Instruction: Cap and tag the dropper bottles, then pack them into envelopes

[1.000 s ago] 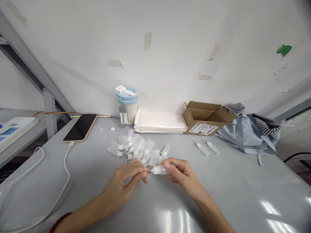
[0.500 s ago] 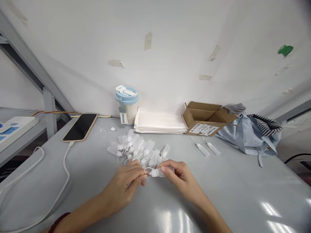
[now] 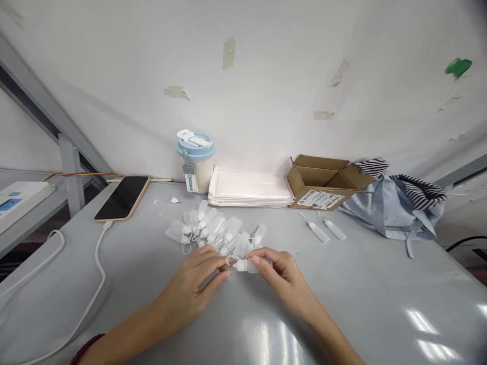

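My right hand [image 3: 279, 271] grips a small translucent dropper bottle [image 3: 252, 266] by its body, lying nearly level with its white nozzle pointing left. A thin strap [image 3: 229, 258] loops from the bottle's neck to the fingertips of my left hand [image 3: 200, 276]. Thumb and fingers there are closed about the strap's cap end, which is mostly hidden. Just behind both hands lies a heap of similar small bottles [image 3: 215, 225], several with looped straps. Two more dropper bottles [image 3: 318, 232] rest apart on the right.
At the back stand a blue-lidded cup [image 3: 201, 170], a stack of white packets [image 3: 251, 188] and an open cardboard box [image 3: 323, 197]. A cloth bag [image 3: 384, 213] is far right. To the left lie a phone [image 3: 122, 198] with its white cable [image 3: 99, 258] and a loose strap piece [image 3: 159, 206].
My left fingertips have shifted slightly at the strap's end and parted a little. My right hand keeps its grip on the bottle. The whole view has moved a little.
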{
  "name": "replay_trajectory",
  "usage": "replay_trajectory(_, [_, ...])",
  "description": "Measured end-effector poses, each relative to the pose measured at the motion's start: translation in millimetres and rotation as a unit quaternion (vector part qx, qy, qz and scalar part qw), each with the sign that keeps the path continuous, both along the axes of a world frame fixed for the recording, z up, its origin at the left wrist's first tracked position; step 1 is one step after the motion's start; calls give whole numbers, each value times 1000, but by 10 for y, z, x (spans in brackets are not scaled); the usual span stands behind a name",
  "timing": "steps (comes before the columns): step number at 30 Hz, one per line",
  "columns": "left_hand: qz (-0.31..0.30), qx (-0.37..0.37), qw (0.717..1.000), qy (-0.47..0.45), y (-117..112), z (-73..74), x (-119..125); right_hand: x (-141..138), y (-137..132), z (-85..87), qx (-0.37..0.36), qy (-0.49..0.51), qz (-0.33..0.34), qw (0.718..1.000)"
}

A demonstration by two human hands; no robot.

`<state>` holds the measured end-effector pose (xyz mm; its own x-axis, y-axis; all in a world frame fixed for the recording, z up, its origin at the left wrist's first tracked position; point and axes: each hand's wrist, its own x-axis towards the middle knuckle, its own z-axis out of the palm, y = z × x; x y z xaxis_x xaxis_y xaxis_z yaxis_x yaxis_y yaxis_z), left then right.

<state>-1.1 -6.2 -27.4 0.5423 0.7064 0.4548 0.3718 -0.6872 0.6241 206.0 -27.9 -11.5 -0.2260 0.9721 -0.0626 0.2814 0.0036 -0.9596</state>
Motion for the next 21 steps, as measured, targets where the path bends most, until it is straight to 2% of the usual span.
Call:
replay_trajectory(5, [11,12,999,-34,11,26,0,6,14,10,-24,22,-8,999])
replay_trajectory(13, [0,42,998,-42,8,-55,-33,-76,-29,-56,-22,1,10,1000])
replay_trajectory(21, [-6,74,996,-53,-11,-51,-13,-74,-29,-65,-35,20,18,999])
